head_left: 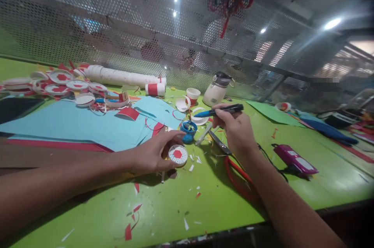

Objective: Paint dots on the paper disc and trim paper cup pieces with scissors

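Between the thumb and fingers of my left hand (159, 150) is a small round paper disc (181, 160), white with blue dots and a red hexagon in its middle. My right hand (235, 127) grips a black marker (230, 109) whose blue tip end points left, above the table. Just past the disc lie a blue bottle cap (187, 139) and an open blue ring-shaped container (188, 127). Below my right hand rest scissors (236, 170) with orange-red handles, partly hidden by my wrist.
Light blue paper sheets (67, 121) spread at left, with a pile of red-and-white paper-cup pieces (61, 78) behind. Stacked white cups (122, 76), a bottle (216, 90) and a cup (193, 95) stand at the back. A purple device (295, 159) lies at right. Paper scraps litter the green table (163, 209).
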Available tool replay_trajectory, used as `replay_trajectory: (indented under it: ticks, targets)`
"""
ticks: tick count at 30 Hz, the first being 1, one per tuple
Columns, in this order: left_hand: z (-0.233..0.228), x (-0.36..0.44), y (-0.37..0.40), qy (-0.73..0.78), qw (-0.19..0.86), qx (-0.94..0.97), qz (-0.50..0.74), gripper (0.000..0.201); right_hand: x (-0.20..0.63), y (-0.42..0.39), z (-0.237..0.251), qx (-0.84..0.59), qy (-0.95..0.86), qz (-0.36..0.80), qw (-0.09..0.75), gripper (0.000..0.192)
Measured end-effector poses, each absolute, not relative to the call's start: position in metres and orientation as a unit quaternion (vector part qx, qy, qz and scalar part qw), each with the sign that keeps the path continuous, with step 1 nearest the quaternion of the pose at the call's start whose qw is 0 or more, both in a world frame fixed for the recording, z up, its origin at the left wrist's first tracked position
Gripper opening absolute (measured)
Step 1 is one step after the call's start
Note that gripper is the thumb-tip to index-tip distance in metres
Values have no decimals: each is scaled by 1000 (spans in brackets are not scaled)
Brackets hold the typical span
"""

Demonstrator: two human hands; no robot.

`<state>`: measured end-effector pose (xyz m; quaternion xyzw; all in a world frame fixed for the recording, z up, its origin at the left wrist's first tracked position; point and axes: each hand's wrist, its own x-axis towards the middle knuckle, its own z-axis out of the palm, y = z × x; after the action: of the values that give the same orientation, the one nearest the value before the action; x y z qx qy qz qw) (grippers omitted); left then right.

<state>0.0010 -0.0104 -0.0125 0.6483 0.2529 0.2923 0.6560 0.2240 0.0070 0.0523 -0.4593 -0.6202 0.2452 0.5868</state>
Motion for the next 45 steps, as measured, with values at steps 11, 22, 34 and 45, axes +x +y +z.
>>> replay_trajectory:
  ticks: [11, 22, 34, 45]
  targets:
    - [-8, 2, -11, 273, 622, 679, 278, 62, 210, 15, 38, -530, -681, 256, 436, 37]
    - [-9, 3, -9, 284, 602, 697, 268, 65, 214, 25, 30, -535, -689, 246, 422, 34]
    - [-8, 2, -11, 297, 560, 712, 301, 62, 213, 18, 35, -532, -697, 259, 406, 37]
    - [-5, 2, -10, 310, 614, 679, 258, 66, 222, 10, 51, -522, -655, 187, 514, 38]
